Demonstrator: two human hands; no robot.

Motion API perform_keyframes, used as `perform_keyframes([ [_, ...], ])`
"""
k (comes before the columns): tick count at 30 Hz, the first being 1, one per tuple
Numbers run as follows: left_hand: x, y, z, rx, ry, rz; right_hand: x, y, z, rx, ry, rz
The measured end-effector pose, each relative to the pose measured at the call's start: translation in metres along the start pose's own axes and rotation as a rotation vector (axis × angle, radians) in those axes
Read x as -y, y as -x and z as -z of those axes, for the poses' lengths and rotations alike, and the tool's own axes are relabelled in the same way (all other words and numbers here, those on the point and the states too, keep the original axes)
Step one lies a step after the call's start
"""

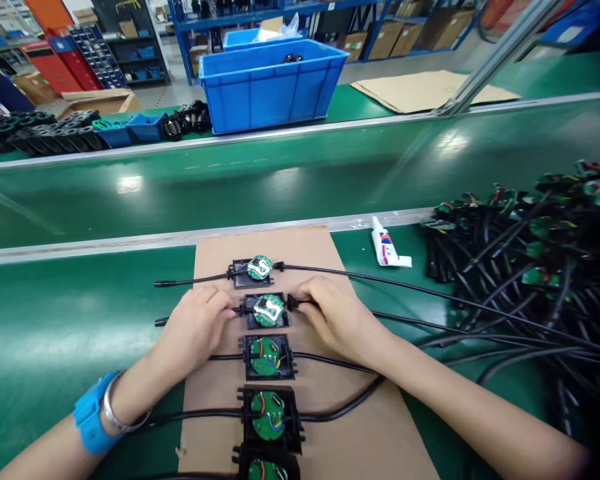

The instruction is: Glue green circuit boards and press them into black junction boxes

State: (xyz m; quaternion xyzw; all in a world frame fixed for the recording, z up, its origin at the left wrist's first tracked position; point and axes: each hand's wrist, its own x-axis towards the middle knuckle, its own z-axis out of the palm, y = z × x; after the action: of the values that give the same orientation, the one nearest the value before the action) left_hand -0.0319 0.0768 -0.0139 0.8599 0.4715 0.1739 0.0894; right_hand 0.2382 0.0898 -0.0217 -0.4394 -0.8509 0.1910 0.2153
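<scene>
With left hand [199,327] and right hand [336,315] both pinched on black cables [410,320], steady the open plastic housing [251,323] without straining the circuit board [269,311].

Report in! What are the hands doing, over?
Left hand at left cable, right hand pinching right cable. Black case between them, second from far end, circuit board atop. Nothing seen blocking; white tube off right.

Bright light leaves white glare on the green surface [260,190]; the lower right corner is dark.
</scene>
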Motion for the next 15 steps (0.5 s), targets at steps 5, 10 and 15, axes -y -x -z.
perform_keyframes([
  [5,-0.014,0.001,0.013,-0.043,0.085,-0.046,0.032,0.012,0.021,0.055,0.198,0.026],
  [10,-0.025,-0.004,0.011,0.093,-0.004,-0.040,0.050,0.009,0.029,0.223,0.371,0.048],
  [15,-0.026,-0.014,0.002,0.167,-0.145,-0.106,0.050,-0.004,0.021,0.347,0.499,0.013],
])
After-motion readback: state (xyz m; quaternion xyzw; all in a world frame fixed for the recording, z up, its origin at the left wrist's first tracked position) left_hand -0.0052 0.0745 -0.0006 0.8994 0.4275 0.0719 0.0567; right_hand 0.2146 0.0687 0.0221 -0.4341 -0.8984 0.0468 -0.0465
